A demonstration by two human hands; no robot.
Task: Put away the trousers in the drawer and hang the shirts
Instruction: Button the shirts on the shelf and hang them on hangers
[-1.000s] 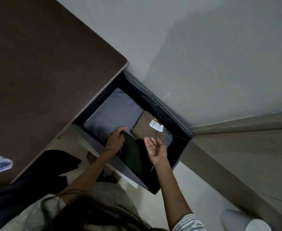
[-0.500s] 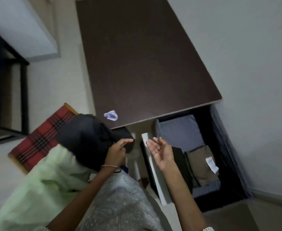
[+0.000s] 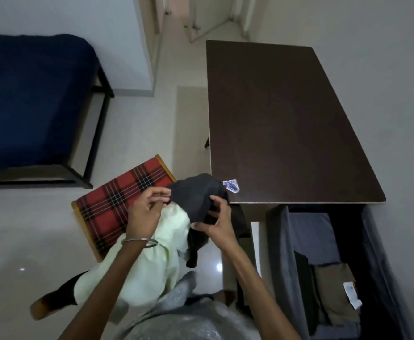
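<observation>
The black garment [image 3: 196, 200] is just in front of the dark table [image 3: 274, 119], above a pale green garment [image 3: 152, 266] on the red checked chair [image 3: 110, 207]. The left hand [image 3: 149, 209] pinches its edge, and the right hand [image 3: 219, 217] grips its lower fold with curled fingers. To the right, the open drawer [image 3: 280, 241] contains folded olive trousers [image 3: 333, 290].

Two bare forearms, a bangle, grey patterned clothing.
Both forearms are unsleeved from the bottom edge to the left hand [image 3: 147, 209] and right hand [image 3: 219, 223] at centre. A thin silver bangle [image 3: 139, 240] rings the left wrist. A grey garment [image 3: 188, 320] with a fine pale pattern covers the body, bottom centre.
</observation>
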